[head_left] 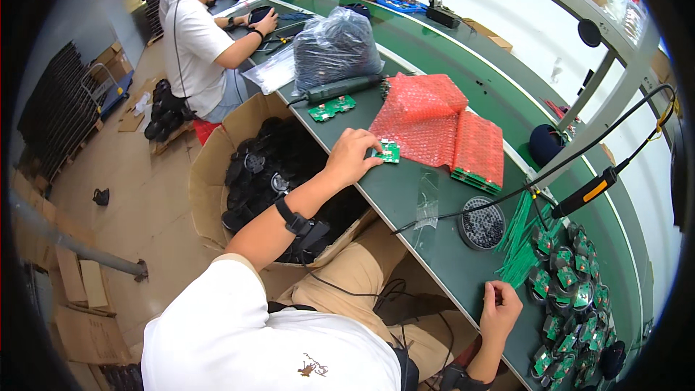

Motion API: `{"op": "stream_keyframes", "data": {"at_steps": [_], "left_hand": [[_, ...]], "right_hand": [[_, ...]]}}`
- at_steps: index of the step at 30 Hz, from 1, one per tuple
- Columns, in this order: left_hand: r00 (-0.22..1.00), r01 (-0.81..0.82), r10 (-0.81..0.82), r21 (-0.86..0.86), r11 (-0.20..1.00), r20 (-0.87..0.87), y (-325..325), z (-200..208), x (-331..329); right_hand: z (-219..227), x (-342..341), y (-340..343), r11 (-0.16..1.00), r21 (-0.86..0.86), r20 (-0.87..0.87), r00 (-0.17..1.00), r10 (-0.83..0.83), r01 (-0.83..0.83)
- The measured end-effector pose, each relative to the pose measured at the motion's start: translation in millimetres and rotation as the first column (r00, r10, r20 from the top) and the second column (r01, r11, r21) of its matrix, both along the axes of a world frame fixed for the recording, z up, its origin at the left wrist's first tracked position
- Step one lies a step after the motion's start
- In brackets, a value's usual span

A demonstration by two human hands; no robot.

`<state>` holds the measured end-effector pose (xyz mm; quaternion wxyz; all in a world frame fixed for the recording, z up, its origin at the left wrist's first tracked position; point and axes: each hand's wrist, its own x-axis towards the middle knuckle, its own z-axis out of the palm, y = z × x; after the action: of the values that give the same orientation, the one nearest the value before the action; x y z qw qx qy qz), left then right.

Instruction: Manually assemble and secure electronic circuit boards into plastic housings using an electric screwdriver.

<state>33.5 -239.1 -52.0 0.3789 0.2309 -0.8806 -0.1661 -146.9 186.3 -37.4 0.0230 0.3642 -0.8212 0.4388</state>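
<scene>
My left hand (352, 156) reaches over the table's near edge, its thumb and fingers closed on a small green circuit board (389, 151). Just beyond lie red bubble-wrap sheets (434, 112), with a stack of green boards (476, 179) showing under their right part. Another green circuit board (332, 108) rests farther left, by a dark electric screwdriver (342, 90). At the table's near edge on the right, my right hand (500, 309) is closed with its fingers curled; whatever is in them, if anything, is hidden. Thin green wires (518, 242) lie close beyond it.
A round dish of small dark parts (482, 223) stands mid-table. Round assemblies with green boards (572, 304) pile at the right. A corded screwdriver (590, 190) hangs above. Left of the table, a cardboard box (210, 174) holds black parts. A co-worker (206, 43) works farther back.
</scene>
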Motion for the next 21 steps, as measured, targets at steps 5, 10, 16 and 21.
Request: {"op": "stream_keyframes", "data": {"at_steps": [5,10,16,21], "left_hand": [[1.000,-0.004,0.005,0.005,1.000,-0.015,-1.9,-5.3,-1.4],[0.996,0.035,-0.029,0.069,0.997,-0.079,-2.9,-5.5,2.2],[0.976,0.125,-0.113,0.052,0.991,-0.188,19.6,0.2,14.6],[0.957,0.258,-0.251,0.032,0.966,-0.145,26.6,0.3,21.2]], "right_hand": [[0.9,0.0,-0.1,1.000,0.012,0.053,0.999,-0.007,0.006],[0.2,-0.8,-0.2,0.999,0.036,0.053,0.999,-0.009,0.007],[-0.6,-0.4,-1.0,0.999,0.050,0.030,1.000,-0.001,0.000],[-1.5,0.3,0.2,0.999,0.050,0.056,0.998,0.001,-0.003]]}}
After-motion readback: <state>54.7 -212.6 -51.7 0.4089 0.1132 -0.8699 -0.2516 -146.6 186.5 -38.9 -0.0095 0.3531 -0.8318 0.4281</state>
